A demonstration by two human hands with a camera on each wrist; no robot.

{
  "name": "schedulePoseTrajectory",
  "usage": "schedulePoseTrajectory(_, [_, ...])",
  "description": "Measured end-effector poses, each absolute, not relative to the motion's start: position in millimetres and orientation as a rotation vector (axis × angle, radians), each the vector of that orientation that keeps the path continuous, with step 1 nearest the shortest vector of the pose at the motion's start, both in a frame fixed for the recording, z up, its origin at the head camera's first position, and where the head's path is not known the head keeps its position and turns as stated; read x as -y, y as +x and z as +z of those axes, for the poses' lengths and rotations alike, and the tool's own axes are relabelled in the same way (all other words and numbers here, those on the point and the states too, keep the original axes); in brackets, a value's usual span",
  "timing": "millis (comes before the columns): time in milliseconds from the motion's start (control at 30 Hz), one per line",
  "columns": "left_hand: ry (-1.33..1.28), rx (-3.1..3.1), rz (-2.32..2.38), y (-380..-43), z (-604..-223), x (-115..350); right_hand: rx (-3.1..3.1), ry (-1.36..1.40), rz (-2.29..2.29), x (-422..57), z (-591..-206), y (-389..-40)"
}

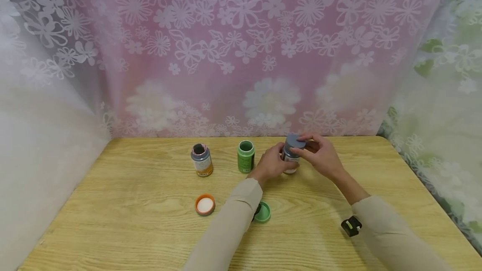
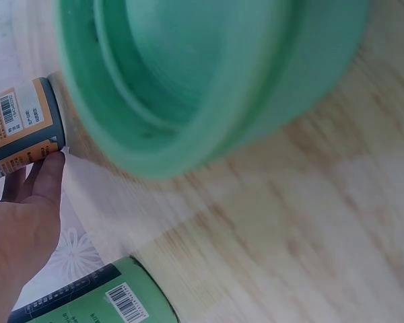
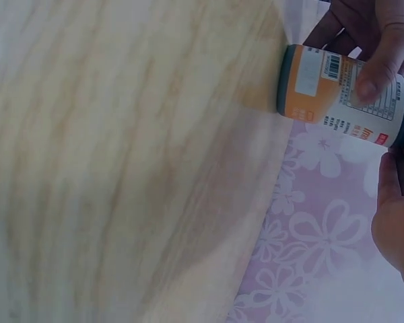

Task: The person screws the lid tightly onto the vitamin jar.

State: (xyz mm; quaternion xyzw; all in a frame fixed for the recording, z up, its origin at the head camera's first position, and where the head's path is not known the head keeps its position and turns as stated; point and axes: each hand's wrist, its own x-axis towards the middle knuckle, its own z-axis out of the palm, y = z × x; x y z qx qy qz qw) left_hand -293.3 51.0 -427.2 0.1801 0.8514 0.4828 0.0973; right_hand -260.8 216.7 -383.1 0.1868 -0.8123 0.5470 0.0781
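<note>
Head view: L hand has its grip curled round the grey-and-orange bottle, upright near the far edge of the bench; R hand pinches the grey lid by its rim, right at the bottle's top – can't tell if it's seated or just off the neck. Green bottle stands upright w/o lid just left of L hand, and a second grey bottle, also uncapped, stands further left. Orange-rimmed lid lies inner side up on the near side of that one; green lid, same way up, is next to the L sleeve – pink floral curtain behind
</note>
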Motion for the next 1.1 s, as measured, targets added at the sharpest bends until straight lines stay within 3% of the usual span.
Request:
schedulePoseTrajectory(700, [0.526, -2.526, 1.427, -295, -432, -52, 2.482, 0.547, 1.501, -213, -385, -257])
schedulePoseTrajectory(933, [0.526, -2.535, 1.427, -296, -432, -52, 2.599, 0.593, 1.362, -217, -362, -258])
schedulePoseTrajectory(1100, [0.523, -2.535, 1.425, -297, -433, -53, 2.741, 0.765, 1.221, -224, -345, -277])
